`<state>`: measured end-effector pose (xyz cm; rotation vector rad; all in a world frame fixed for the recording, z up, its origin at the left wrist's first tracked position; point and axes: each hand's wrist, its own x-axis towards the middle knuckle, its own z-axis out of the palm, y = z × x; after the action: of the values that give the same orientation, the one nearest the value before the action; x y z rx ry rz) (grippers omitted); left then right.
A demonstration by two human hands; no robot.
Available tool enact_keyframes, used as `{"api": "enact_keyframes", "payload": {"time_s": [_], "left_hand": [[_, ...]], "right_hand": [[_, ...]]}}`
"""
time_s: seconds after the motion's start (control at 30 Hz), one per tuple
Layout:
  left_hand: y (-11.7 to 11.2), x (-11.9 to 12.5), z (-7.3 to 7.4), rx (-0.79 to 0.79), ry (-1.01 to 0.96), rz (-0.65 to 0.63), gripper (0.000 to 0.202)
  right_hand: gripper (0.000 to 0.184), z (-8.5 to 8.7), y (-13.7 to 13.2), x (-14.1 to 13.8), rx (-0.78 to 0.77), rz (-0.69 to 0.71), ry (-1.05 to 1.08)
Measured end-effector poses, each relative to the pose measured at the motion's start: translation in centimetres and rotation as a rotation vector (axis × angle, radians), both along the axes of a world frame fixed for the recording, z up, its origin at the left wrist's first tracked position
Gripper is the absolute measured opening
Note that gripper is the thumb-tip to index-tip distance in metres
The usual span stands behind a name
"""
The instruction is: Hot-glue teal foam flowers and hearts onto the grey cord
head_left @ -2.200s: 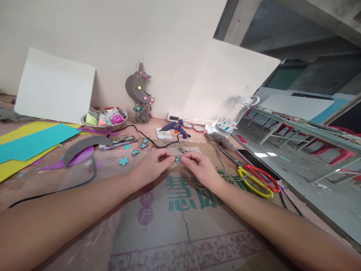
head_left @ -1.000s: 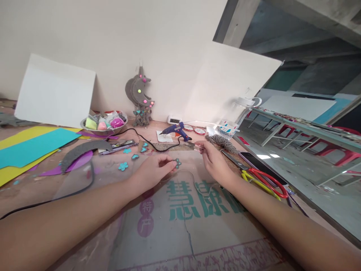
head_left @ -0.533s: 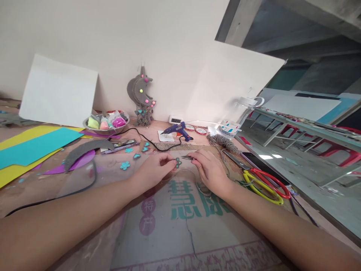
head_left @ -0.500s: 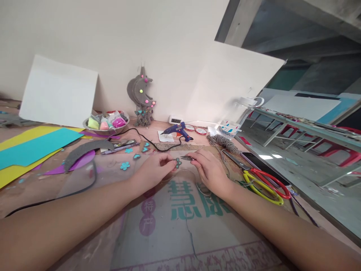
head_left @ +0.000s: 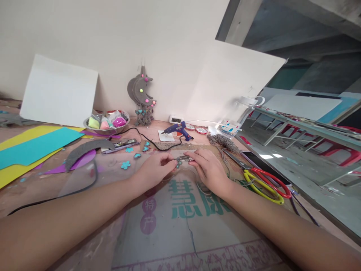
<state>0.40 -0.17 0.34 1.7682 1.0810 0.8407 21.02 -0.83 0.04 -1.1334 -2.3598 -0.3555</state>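
Note:
Over the printed sheet, my left hand pinches a small teal flower with a grey edge between thumb and fingertips. Small silver thread snips are in my right hand, their tips pointing left at the flower. Whether the blades touch the flower or a thread is too small to tell. A thin grey yarn loops on the sheet below both hands. Left of my left hand lie a loose turquoise flower and several turquoise heart pieces.
Behind the hands lies a blue glue gun with its black cord. At right are a grey yarn skein, large red-and-yellow scissors and a phone. Leftward are a bowl of clay, a grey crescent and coloured sheets.
The snips have shifted slightly left toward the flower, and their blades look spread apart. My right fingers have changed position on them. My left hand stays nearly still.

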Motion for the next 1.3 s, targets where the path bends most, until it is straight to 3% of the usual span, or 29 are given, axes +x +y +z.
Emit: {"api": "enact_keyframes", "payload": {"time_s": [0.73, 1.1, 1.17, 1.3], "left_hand": [[0.0, 0.0, -0.1, -0.018, -0.033, -0.061, 0.023], [0.2, -0.1, -0.4, -0.052, -0.067, -0.095, 0.024], [0.0, -0.1, -0.2, 0.012, -0.019, -0.092, 0.024], [-1.3, 0.0, 0.6, 0.351, 0.084, -0.088, 0.022]], "right_hand": [[0.028, -0.2, 0.3, 0.2, -0.076, 0.065, 0.08], [0.034, -0.3, 1.0, 0.4, -0.162, -0.064, 0.25], [0.038, -0.8, 1.5, 0.7, -0.174, -0.088, 0.232], [0.038, -2.1, 2.6, 1.2, -0.225, -0.122, 0.163]]}}
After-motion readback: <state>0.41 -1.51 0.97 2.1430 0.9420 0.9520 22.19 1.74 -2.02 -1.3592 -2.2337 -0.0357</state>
